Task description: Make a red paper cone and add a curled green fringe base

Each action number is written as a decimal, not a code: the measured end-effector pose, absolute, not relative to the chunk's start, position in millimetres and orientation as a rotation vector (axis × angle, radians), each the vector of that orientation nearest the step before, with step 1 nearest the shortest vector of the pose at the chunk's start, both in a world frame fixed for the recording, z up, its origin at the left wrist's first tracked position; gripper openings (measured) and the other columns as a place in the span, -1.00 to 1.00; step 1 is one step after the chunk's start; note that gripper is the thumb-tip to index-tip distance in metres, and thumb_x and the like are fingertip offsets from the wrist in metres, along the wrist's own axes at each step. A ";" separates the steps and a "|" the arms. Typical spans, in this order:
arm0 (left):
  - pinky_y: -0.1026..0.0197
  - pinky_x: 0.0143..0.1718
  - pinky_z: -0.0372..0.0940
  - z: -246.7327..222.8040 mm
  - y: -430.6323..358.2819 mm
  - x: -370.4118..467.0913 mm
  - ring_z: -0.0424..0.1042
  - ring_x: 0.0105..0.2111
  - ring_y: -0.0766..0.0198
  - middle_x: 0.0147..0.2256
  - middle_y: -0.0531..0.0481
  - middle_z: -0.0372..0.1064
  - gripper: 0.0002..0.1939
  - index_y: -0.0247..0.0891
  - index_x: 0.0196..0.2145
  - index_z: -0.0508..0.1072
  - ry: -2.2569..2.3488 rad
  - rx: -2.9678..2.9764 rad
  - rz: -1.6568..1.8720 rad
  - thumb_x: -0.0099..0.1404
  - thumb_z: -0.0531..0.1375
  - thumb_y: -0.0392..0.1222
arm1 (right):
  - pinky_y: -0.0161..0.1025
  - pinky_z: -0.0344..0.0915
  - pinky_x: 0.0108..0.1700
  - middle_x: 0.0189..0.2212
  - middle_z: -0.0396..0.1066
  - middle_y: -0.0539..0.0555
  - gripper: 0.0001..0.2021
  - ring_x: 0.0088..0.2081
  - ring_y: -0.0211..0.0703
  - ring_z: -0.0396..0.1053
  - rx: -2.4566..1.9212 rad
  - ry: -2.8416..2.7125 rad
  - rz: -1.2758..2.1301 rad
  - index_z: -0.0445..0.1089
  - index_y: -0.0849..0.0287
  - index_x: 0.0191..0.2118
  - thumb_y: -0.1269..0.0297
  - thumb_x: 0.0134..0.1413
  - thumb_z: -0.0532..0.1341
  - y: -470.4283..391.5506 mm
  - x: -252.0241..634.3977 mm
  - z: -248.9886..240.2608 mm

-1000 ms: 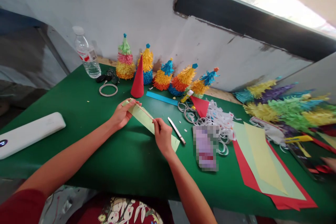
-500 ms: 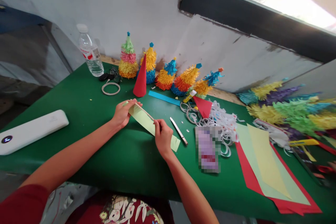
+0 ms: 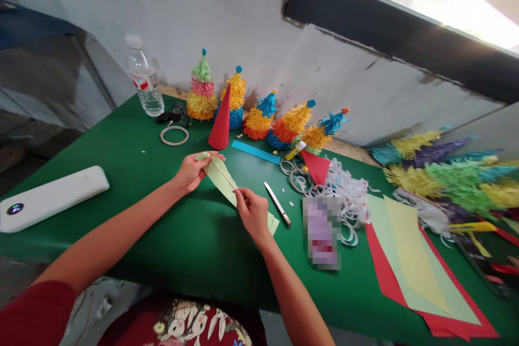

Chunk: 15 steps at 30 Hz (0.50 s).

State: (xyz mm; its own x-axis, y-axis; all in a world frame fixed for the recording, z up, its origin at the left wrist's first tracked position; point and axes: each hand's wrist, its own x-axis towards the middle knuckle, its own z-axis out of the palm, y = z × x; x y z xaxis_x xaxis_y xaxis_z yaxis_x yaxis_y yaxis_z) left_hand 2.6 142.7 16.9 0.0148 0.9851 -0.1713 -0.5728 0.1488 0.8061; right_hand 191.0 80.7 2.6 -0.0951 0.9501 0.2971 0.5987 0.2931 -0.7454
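Observation:
My left hand pinches the upper end of a light green paper strip over the table, with the thumb on top and fingers underneath. My right hand is closed around the lower end of a thin pale stick that lies along the strip. The stick's upper end reaches my left fingers. Past my right hand, the strip's lower end shows cut slits. A paper cutter knife lies right of my right hand. Beyond my hands stand a plain red paper cone and a flat blue paper strip.
Several fringed paper cones line the wall beside a water bottle. Curled white paper strips, a glue stick and stacked coloured sheets lie right. A long white device lies at left.
My left fingers have opened somewhat around the strip's end, and my right hand has shifted slightly down. More of the stick shows against the paper. The view has shifted a little.

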 end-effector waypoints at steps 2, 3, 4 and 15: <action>0.00 0.03 0.32 18.0 142.5 3.4 0.53 -0.15 0.08 -0.23 -0.24 0.54 -0.82 -0.43 -0.23 0.49 0.849 0.616 1.325 0.17 0.24 -0.34 | -0.37 0.06 -0.52 -0.69 0.29 -0.06 -0.73 -0.63 -0.32 0.19 -1.405 -1.803 0.555 0.43 0.17 -0.43 0.14 0.17 0.11 81.1 192.6 1.5; 0.00 0.03 0.31 19.0 142.2 3.8 0.53 -0.15 0.08 -0.22 -0.24 0.54 -0.82 -0.43 -0.22 0.49 0.847 0.616 1.317 0.18 0.23 -0.36 | -0.37 0.06 -0.53 -0.69 0.29 -0.06 -0.73 -0.64 -0.33 0.18 -1.408 -1.810 0.537 0.41 0.16 -0.46 0.15 0.16 0.13 81.3 193.1 0.8; -0.01 0.04 0.31 20.4 141.7 4.2 0.52 -0.15 0.08 -0.22 -0.24 0.54 -0.82 -0.43 -0.22 0.48 0.843 0.617 1.311 0.19 0.22 -0.37 | -0.38 0.05 -0.53 -0.69 0.29 -0.06 -0.74 -0.65 -0.34 0.17 -1.410 -1.819 0.515 0.39 0.16 -0.49 0.16 0.15 0.13 81.4 193.2 0.3; 0.09 -0.08 0.38 23.8 139.7 6.1 0.53 -0.16 0.14 -0.26 -0.17 0.55 -0.87 -0.32 -0.39 0.35 0.813 0.590 1.330 0.19 0.26 -0.28 | -0.39 0.07 -0.49 -0.66 0.31 -0.07 -0.74 -0.65 -0.35 0.15 -1.395 -1.900 0.345 0.25 0.14 -0.54 0.24 0.15 0.11 77.8 188.4 1.4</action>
